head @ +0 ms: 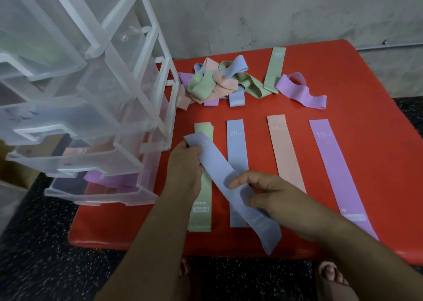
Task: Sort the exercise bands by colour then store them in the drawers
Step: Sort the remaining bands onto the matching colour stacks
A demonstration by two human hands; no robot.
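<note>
Clear plastic drawers (91, 117) stand at the left edge of the red table (354, 83), with pink and purple bands showing through the lower ones. Just right of them, the left hand (185, 165) grips the upper end of a loose blue band (219, 170), fingers curled round it, over the green stack (201, 218). This band slants from upper left to lower right, where the right hand (272, 193) pinches it. The blue stack (237, 145), printed "20", lies partly beneath it, long axis pointing away from the person, so the held band probably needs turning to match; the right hand is nearer. Further right lie the pink strip (285, 154) marked "15" and the purple strip (332, 163) marked "10".
</note>
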